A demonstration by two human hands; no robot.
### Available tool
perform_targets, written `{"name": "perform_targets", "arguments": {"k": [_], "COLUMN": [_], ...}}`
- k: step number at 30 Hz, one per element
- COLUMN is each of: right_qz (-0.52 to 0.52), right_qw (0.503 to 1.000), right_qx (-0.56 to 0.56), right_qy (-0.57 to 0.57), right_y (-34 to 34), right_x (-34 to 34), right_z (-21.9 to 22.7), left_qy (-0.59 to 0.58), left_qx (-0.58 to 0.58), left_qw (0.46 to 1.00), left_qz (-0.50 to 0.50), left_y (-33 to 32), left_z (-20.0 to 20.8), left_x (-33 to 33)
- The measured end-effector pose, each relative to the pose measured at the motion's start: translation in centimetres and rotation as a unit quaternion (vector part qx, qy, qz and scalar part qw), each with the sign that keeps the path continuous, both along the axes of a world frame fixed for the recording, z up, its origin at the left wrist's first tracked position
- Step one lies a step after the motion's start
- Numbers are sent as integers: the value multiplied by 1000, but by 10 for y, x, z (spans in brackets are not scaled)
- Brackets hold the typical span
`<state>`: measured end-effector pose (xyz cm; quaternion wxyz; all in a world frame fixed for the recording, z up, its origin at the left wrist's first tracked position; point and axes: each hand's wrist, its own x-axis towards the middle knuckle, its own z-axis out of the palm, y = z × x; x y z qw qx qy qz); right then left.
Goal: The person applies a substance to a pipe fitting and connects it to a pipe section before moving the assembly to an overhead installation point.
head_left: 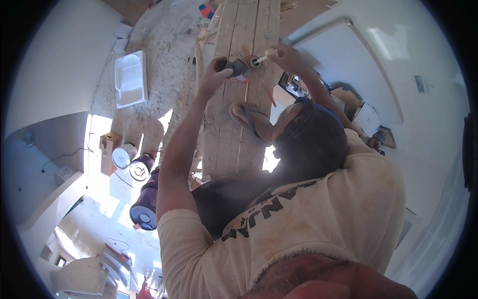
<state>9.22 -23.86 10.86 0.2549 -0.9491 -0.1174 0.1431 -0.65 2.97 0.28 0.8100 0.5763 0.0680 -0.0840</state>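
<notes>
At the far end of a wooden plank, my left hand is closed around a short dark grey pipe fitting. Just to the right of the fitting stands a small round open tin. My right hand pinches a small brush with a pale handle, its lower end at the tin's mouth. What is inside the tin is too small to make out. Below the tin, my sandalled foot rests on the plank. A thin orange-red stick lies near the plank's right edge.
A white basin lies on the dusty floor at left. Lidded buckets and a cardboard box stand lower left. A long wood strip runs beside the plank. To the right, a large white panel leans above clutter and boxes.
</notes>
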Motion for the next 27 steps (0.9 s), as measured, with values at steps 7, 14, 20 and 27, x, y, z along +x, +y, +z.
{"name": "perform_targets", "arguments": {"k": [7, 14, 20, 27], "right_qz": [13, 140, 238, 245], "right_qw": [996, 981, 964, 968], "right_qx": [91, 130, 47, 22], "right_qy": [6, -43, -108, -39], "right_y": [15, 47, 64, 72], "right_x": [0, -11, -24, -20], "right_z": [40, 48, 65, 72], "left_qy": [-7, 0, -18, -61], "left_qx": [-52, -84, -83, -4], "left_qw": [998, 996, 995, 997], "left_qz": [-17, -34, -56, -50], "left_y": [19, 30, 40, 47], "left_z": [15, 23, 25, 36], "left_x": [2, 4, 5, 4]}}
